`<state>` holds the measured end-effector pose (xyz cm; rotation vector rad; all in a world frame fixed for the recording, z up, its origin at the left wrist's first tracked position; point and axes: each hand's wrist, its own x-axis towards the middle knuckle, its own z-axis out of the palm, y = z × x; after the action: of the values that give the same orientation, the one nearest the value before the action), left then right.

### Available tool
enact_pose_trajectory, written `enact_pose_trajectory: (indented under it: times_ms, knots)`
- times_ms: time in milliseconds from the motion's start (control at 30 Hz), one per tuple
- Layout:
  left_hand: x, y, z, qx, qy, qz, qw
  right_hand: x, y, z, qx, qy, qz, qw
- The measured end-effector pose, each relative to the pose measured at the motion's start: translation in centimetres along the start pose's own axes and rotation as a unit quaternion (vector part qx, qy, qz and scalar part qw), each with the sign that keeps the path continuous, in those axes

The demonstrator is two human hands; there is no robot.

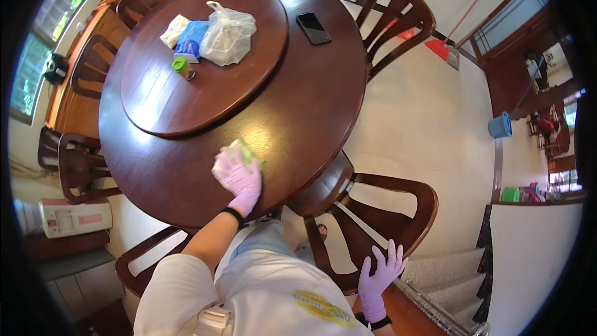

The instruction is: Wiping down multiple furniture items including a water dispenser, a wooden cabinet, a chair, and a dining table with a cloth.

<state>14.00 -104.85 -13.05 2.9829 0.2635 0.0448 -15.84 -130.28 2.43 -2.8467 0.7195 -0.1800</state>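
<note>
My left hand (239, 175), in a pink-purple glove, presses a green and white cloth (247, 150) flat on the near part of the round dark wooden table (303, 98). Out to the right, my right hand (381, 273) wears a matching glove; its fingers are spread and it holds nothing, near a chair's backrest. On the raised turntable (224, 88) lie a tied clear plastic bag (228, 35), a blue packet (190, 39), a crumpled pale wrapper (175, 31) and a small jar with a green lid (182, 65). A black smartphone (313, 28) rests right of the turntable.
Wooden chairs surround the table, one close on my right (396, 210) and another at far right (399, 18). A red broom (437, 48) and a dustpan stand by the wall. Stairs (443, 270) go down at lower right. A blue bucket (500, 125) stands farther off.
</note>
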Motion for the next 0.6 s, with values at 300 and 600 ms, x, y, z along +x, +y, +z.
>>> enact_pose_trajectory:
  times_ms: [300,600]
  knots:
    - [2.0,15.7,1.6,-0.042,0.003,0.204,0.978,-1.3,0.3,0.7,0.001,0.017,0.019,1.000]
    - [-0.9,12.7,0.6,-0.138,-0.063,0.506,0.849,-0.8,0.7,0.5,-0.014,0.059,-0.008,0.998]
